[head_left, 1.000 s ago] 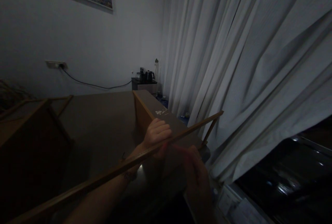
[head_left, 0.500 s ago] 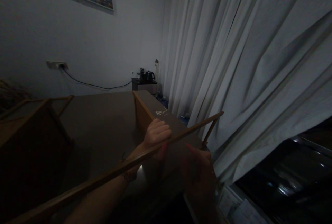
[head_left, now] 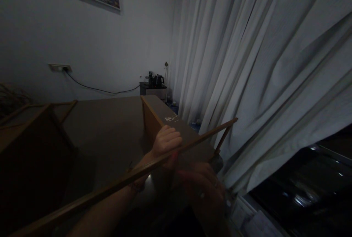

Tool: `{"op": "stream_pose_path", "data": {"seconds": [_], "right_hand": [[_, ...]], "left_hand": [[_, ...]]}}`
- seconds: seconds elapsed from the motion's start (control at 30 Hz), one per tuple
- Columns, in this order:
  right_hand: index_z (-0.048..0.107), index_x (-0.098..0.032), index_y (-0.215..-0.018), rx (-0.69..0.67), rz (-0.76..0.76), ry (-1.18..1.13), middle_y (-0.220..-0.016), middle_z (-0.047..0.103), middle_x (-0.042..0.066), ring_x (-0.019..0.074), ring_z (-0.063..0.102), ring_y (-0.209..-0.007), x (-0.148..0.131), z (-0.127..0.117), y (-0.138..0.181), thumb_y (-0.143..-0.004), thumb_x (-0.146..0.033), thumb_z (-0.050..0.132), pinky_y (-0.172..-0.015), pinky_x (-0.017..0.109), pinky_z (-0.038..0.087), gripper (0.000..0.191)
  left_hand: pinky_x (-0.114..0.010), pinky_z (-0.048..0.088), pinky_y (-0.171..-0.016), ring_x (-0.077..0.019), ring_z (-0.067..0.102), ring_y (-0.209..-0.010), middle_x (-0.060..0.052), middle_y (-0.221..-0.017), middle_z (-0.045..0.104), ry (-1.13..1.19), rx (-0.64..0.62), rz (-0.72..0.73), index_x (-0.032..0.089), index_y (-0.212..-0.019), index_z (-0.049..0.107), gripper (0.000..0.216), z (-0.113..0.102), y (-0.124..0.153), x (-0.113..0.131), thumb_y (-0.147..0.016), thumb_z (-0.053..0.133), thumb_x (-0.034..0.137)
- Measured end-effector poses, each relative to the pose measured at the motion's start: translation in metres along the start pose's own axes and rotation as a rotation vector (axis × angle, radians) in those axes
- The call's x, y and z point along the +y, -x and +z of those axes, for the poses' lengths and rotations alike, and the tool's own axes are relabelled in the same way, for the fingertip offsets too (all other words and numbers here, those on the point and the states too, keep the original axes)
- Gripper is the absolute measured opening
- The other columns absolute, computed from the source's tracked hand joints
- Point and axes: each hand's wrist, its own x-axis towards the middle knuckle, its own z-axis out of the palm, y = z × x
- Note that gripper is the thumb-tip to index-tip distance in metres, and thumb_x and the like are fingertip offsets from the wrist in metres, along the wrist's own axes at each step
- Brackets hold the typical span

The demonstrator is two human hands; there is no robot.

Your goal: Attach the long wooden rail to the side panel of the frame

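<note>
My left hand (head_left: 167,141) is closed, its knuckles up, at the near end of an upright wooden panel (head_left: 150,119). What its fingers wrap round is hidden. A long thin wooden rail (head_left: 110,186) crosses in front of my left wrist, and a short wooden upright (head_left: 222,141) meets its far right end. Below the rail, my right hand (head_left: 205,185) is dark and blurred, with fingers bent toward the left and a ring on one finger. Anything it pinches is too dark to make out. The panel stands on a broad brown board (head_left: 110,127).
Another wooden frame part (head_left: 30,138) rises at the left. Small pale pieces (head_left: 171,118) lie on the brown surface beyond the panel. White curtains (head_left: 247,83) hang at the right, near a glossy black object (head_left: 308,193). A black kettle (head_left: 158,80) sits on a far cabinet.
My right hand has turned and swung a little left and down, its fingers now pointing left rather than up. My left hand and the rail stay in place.
</note>
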Motion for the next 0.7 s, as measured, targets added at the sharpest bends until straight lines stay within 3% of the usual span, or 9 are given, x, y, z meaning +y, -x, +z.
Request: {"op": "stream_pose_path", "data": {"seconds": [0.17, 0.37, 0.47, 0.6, 0.7], "right_hand": [[0.068, -0.023, -0.091, 0.002, 0.049, -0.02, -0.077, 0.067, 0.001, 0.0141, 0.064, -0.077, 0.001, -0.001, 0.001, -0.096, -0.021, 0.051, -0.071, 0.026, 0.054, 0.018], [0.055, -0.024, -0.124, 0.05, 0.251, -0.067, -0.089, 0.07, 0.001, 0.0125, 0.07, -0.074, 0.008, 0.004, 0.017, -0.096, -0.019, 0.051, -0.068, 0.023, 0.058, 0.029], [0.059, -0.025, -0.115, 0.086, 0.31, -0.065, -0.092, 0.071, 0.001, 0.0136, 0.071, -0.077, 0.009, 0.004, 0.019, -0.093, -0.021, 0.057, -0.069, 0.024, 0.058, 0.023], [0.066, -0.023, -0.1, 0.039, 0.227, 0.02, -0.087, 0.071, 0.001, 0.0147, 0.069, -0.081, 0.007, -0.002, 0.012, -0.092, -0.022, 0.06, -0.071, 0.024, 0.057, 0.01], [0.066, -0.021, -0.105, 0.056, 0.057, 0.085, -0.088, 0.072, 0.001, 0.0143, 0.067, -0.084, 0.008, -0.005, 0.009, -0.093, -0.014, 0.056, -0.077, 0.025, 0.054, 0.016]], "left_hand": [[-0.036, 0.027, -0.058, -0.0175, 0.035, -0.054, 0.001, -0.052, 0.036, -0.002, 0.032, 0.016, 0.022, -0.058, 0.035, 0.053, 0.001, 0.0, 0.0, -0.097, 0.01, 0.049], [-0.036, 0.027, -0.058, -0.0176, 0.036, -0.055, 0.0, -0.054, 0.04, 0.012, 0.008, 0.021, 0.022, -0.06, 0.038, 0.053, -0.001, -0.001, 0.0, -0.098, 0.012, 0.047], [-0.036, 0.027, -0.058, -0.0171, 0.036, -0.054, 0.0, -0.054, 0.04, 0.007, 0.021, 0.037, 0.022, -0.059, 0.037, 0.051, -0.002, -0.002, 0.0, -0.098, 0.014, 0.045], [-0.035, 0.026, -0.057, -0.0164, 0.035, -0.053, 0.001, -0.053, 0.039, 0.004, 0.036, 0.055, 0.022, -0.059, 0.035, 0.05, 0.0, -0.002, -0.001, -0.098, 0.014, 0.046], [-0.035, 0.026, -0.056, -0.016, 0.034, -0.052, 0.001, -0.052, 0.038, -0.007, 0.041, 0.06, 0.022, -0.059, 0.035, 0.051, 0.002, -0.001, -0.002, -0.098, 0.012, 0.046]]}}
